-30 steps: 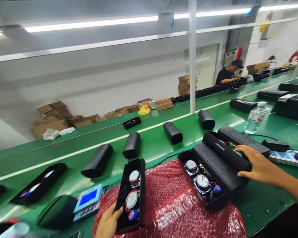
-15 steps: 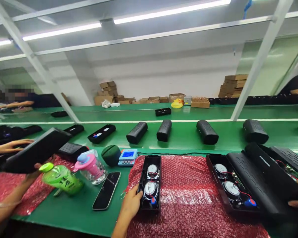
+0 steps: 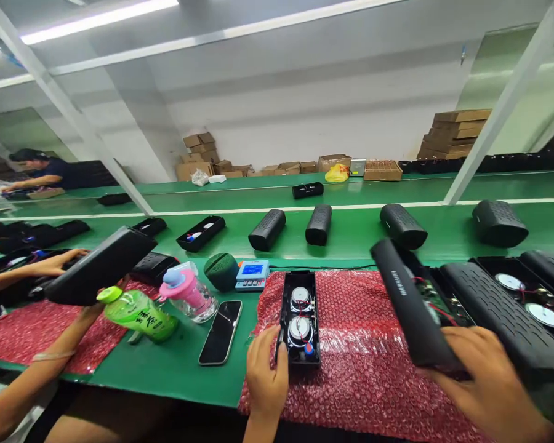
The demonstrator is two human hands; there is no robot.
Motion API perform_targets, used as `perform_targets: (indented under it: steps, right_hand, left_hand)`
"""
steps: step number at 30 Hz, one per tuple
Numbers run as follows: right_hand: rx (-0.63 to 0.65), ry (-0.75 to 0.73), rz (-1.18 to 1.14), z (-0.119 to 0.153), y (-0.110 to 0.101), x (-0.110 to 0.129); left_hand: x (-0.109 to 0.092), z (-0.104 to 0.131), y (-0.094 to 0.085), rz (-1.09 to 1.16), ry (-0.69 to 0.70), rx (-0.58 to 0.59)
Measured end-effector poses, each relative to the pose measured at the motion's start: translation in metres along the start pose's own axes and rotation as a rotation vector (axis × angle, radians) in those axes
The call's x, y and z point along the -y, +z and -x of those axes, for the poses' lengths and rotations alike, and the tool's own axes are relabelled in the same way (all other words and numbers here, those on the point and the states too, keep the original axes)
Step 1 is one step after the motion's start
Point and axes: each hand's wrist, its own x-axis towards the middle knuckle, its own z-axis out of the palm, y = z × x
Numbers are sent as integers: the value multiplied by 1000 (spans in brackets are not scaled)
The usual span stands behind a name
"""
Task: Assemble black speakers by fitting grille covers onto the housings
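The left hand rests at the near end of an open speaker shell lying on the red bubble wrap; its fingers curl loosely against the shell's edge, touching rather than clamping it; two round drivers and thin red wires lie bare inside. The right hand is closed around the near end of a long black cover, which tilts up and away over another open shell with its own loose wiring.

The risks, as I judge them: the cover is held by one end only, so its far end could dip and catch the red wires below, pulling a solder joint; the left fingers sit close to the drivers, and a slip could dent a cone; the wrap is soft and slick, so the small shell may skid if pushed. Just left of the wrap lie a phone, a pink-capped bottle and a green bottle; a sideways sweep could knock them. A co-worker's arm works well apart on the desk.
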Motion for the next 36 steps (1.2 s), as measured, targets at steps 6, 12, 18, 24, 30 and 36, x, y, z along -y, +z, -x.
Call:
perform_targets:
  steps: [6,12,18,24,30,36]
  right_hand:
    - [22,-63,-60,-29,58,57]
    - [189,-103,55,-21,99,64]
    - [349,-199,145,-18,94,69]
    - [224,-47,47,6,38,28]
    - [147,202,363,63,5,-46]
    - [73,175,178,71,14,-57]
  left_hand:
    - [-1,30,19,-131,493,-89]
    - [20,38,34,-193,594,-62]
    - [25,37,35,-222,623,-70]
    - [31,34,42,-225,692,-192]
    - [25,29,42,-227,722,-246]
    - [19,26,40,-254,758,-228]
